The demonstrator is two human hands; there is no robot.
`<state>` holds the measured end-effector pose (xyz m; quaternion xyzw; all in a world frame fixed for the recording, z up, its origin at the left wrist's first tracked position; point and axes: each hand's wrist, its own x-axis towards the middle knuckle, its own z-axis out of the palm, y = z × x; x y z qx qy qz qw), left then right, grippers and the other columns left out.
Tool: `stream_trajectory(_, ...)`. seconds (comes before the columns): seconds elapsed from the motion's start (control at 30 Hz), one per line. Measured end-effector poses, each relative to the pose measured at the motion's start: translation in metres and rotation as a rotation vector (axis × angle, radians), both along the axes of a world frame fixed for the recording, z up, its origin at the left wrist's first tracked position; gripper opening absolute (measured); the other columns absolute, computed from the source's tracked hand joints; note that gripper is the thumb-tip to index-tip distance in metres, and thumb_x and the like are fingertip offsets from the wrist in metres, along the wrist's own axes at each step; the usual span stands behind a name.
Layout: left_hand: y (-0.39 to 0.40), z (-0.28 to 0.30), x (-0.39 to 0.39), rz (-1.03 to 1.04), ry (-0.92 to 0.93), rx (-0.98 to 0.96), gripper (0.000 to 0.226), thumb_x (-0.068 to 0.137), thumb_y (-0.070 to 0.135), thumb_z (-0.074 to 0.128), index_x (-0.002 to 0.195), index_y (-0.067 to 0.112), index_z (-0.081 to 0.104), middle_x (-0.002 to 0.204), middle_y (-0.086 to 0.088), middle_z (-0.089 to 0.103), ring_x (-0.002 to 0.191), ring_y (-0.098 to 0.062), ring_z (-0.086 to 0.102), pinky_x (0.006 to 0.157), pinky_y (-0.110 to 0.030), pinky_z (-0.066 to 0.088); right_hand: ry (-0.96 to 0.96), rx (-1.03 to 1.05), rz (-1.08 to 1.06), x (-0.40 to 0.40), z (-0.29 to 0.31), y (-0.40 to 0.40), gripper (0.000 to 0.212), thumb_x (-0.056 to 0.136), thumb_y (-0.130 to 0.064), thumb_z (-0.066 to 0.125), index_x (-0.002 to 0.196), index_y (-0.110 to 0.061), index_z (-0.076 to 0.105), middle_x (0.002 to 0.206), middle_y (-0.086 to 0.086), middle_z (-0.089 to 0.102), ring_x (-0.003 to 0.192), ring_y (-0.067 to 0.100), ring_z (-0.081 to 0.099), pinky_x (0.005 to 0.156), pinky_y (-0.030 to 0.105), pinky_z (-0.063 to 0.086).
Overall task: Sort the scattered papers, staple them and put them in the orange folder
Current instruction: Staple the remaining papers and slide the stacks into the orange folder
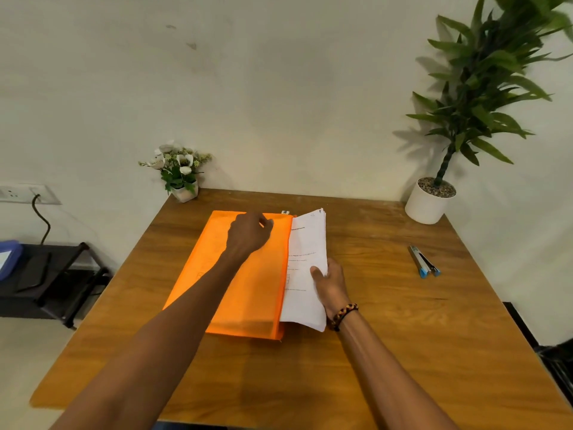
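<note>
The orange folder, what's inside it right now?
The papers are partly inside the orange folder, entering at its right edge, gripped by the right hand. The left hand rests on top. The folder hides anything deeper inside.

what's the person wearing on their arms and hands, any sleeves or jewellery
Both forearms are bare, with no sleeves in view. The right hand has a beaded bracelet at the wrist, with dark and amber-brown beads. The left hand shows no ring, watch or band from this view.

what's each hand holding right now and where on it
The right hand grips the stack of papers at its right long edge. The left hand pinches the orange folder near its top edge.
</note>
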<state>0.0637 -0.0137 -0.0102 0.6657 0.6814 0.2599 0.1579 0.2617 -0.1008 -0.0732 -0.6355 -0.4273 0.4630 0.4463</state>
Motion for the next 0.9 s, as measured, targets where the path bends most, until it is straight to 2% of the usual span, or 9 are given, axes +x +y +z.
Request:
stream_trajectory(0.07,0.001,-0.009,-0.032,0.069,-0.004,-0.015,0.032,0.100,0.038,0.057,0.103,0.010,0.072,0.100,-0.013,0.073,0.094,-0.035,0.067,0.066,-0.034,0.044,0.012,-0.008,0.033,0.001,0.003,-0.001,0.025,0.102,-0.013,0.054,0.126,-0.015,0.057,0.120,0.005,0.069,0.103,0.023,0.070,0.084,0.048,0.061)
stream_trajectory(0.13,-0.001,-0.018,-0.063,0.128,0.037,-0.058,0.033,0.100,0.034,0.056,0.115,0.007,0.068,0.116,-0.016,0.070,0.111,-0.037,0.061,0.084,-0.040,0.050,0.062,-0.020,0.125,0.003,0.006,0.000,0.026,0.103,-0.017,0.054,0.129,-0.016,0.054,0.123,0.005,0.069,0.105,0.022,0.070,0.085,0.045,0.061)
stream_trajectory(0.23,-0.014,-0.034,-0.099,0.259,0.117,-0.184,0.047,0.102,0.040,0.051,0.132,0.004,0.057,0.137,-0.021,0.055,0.129,-0.041,0.047,0.104,-0.047,0.042,0.215,-0.155,0.254,0.000,0.018,0.002,0.023,0.107,-0.025,0.046,0.125,-0.016,0.057,0.119,0.006,0.071,0.104,0.021,0.071,0.080,0.039,0.060)
stream_trajectory(0.33,-0.025,-0.042,-0.116,0.301,0.198,-0.218,0.053,0.102,0.043,0.047,0.132,0.000,0.055,0.136,-0.025,0.052,0.125,-0.043,0.049,0.100,-0.048,0.043,0.117,-0.278,0.328,0.000,0.034,0.005,0.022,0.108,-0.029,0.043,0.107,-0.017,0.062,0.102,0.003,0.073,0.093,0.018,0.069,0.064,0.033,0.056)
stream_trajectory(0.47,-0.030,-0.032,-0.133,0.329,0.079,-0.271,0.043,0.100,0.038,0.052,0.119,0.001,0.061,0.132,-0.024,0.056,0.118,-0.041,0.056,0.094,-0.046,0.048,-0.171,-0.199,0.191,-0.005,0.021,0.024,0.010,0.099,-0.016,0.060,0.093,-0.012,0.067,0.100,0.010,0.074,0.093,0.027,0.072,0.086,0.051,0.059)
stream_trajectory(0.63,-0.034,-0.032,-0.147,0.337,-0.052,-0.254,0.028,0.095,0.030,0.054,0.106,0.012,0.073,0.103,-0.012,0.072,0.091,-0.031,0.067,0.077,-0.042,0.058,-0.165,-0.172,0.089,-0.027,0.005,0.032,0.005,0.086,-0.008,0.074,0.090,-0.009,0.073,0.093,0.009,0.075,0.086,0.024,0.071,0.079,0.045,0.062)
stream_trajectory(0.73,-0.035,-0.036,-0.148,0.365,-0.100,-0.259,0.029,0.095,0.036,0.051,0.101,0.017,0.072,0.092,-0.009,0.072,0.079,-0.029,0.068,0.070,-0.042,0.060,-0.062,-0.229,0.170,-0.040,0.003,0.037,0.011,0.083,0.005,0.066,0.085,-0.003,0.073,0.087,0.023,0.074,0.063,0.026,0.064,0.053,0.036,0.054)
stream_trajectory(0.83,-0.036,-0.033,-0.149,0.358,-0.147,-0.267,0.024,0.094,0.037,0.054,0.097,0.022,0.072,0.087,-0.006,0.072,0.077,-0.026,0.068,0.066,-0.038,0.058,0.080,-0.306,0.244,-0.046,0.005,0.040,0.019,0.089,0.013,0.058,0.088,-0.001,0.071,0.081,0.021,0.070,0.057,0.024,0.062,0.050,0.033,0.055)
stream_trajectory(0.9,-0.036,-0.031,-0.150,0.358,-0.216,-0.300,0.021,0.094,0.034,0.056,0.084,0.021,0.069,0.079,-0.005,0.071,0.073,-0.023,0.069,0.066,-0.041,0.058,0.055,-0.288,0.240,-0.047,0.002,0.042,0.024,0.091,0.013,0.056,0.080,-0.003,0.071,0.076,0.016,0.071,0.050,0.019,0.064,0.045,0.030,0.054)
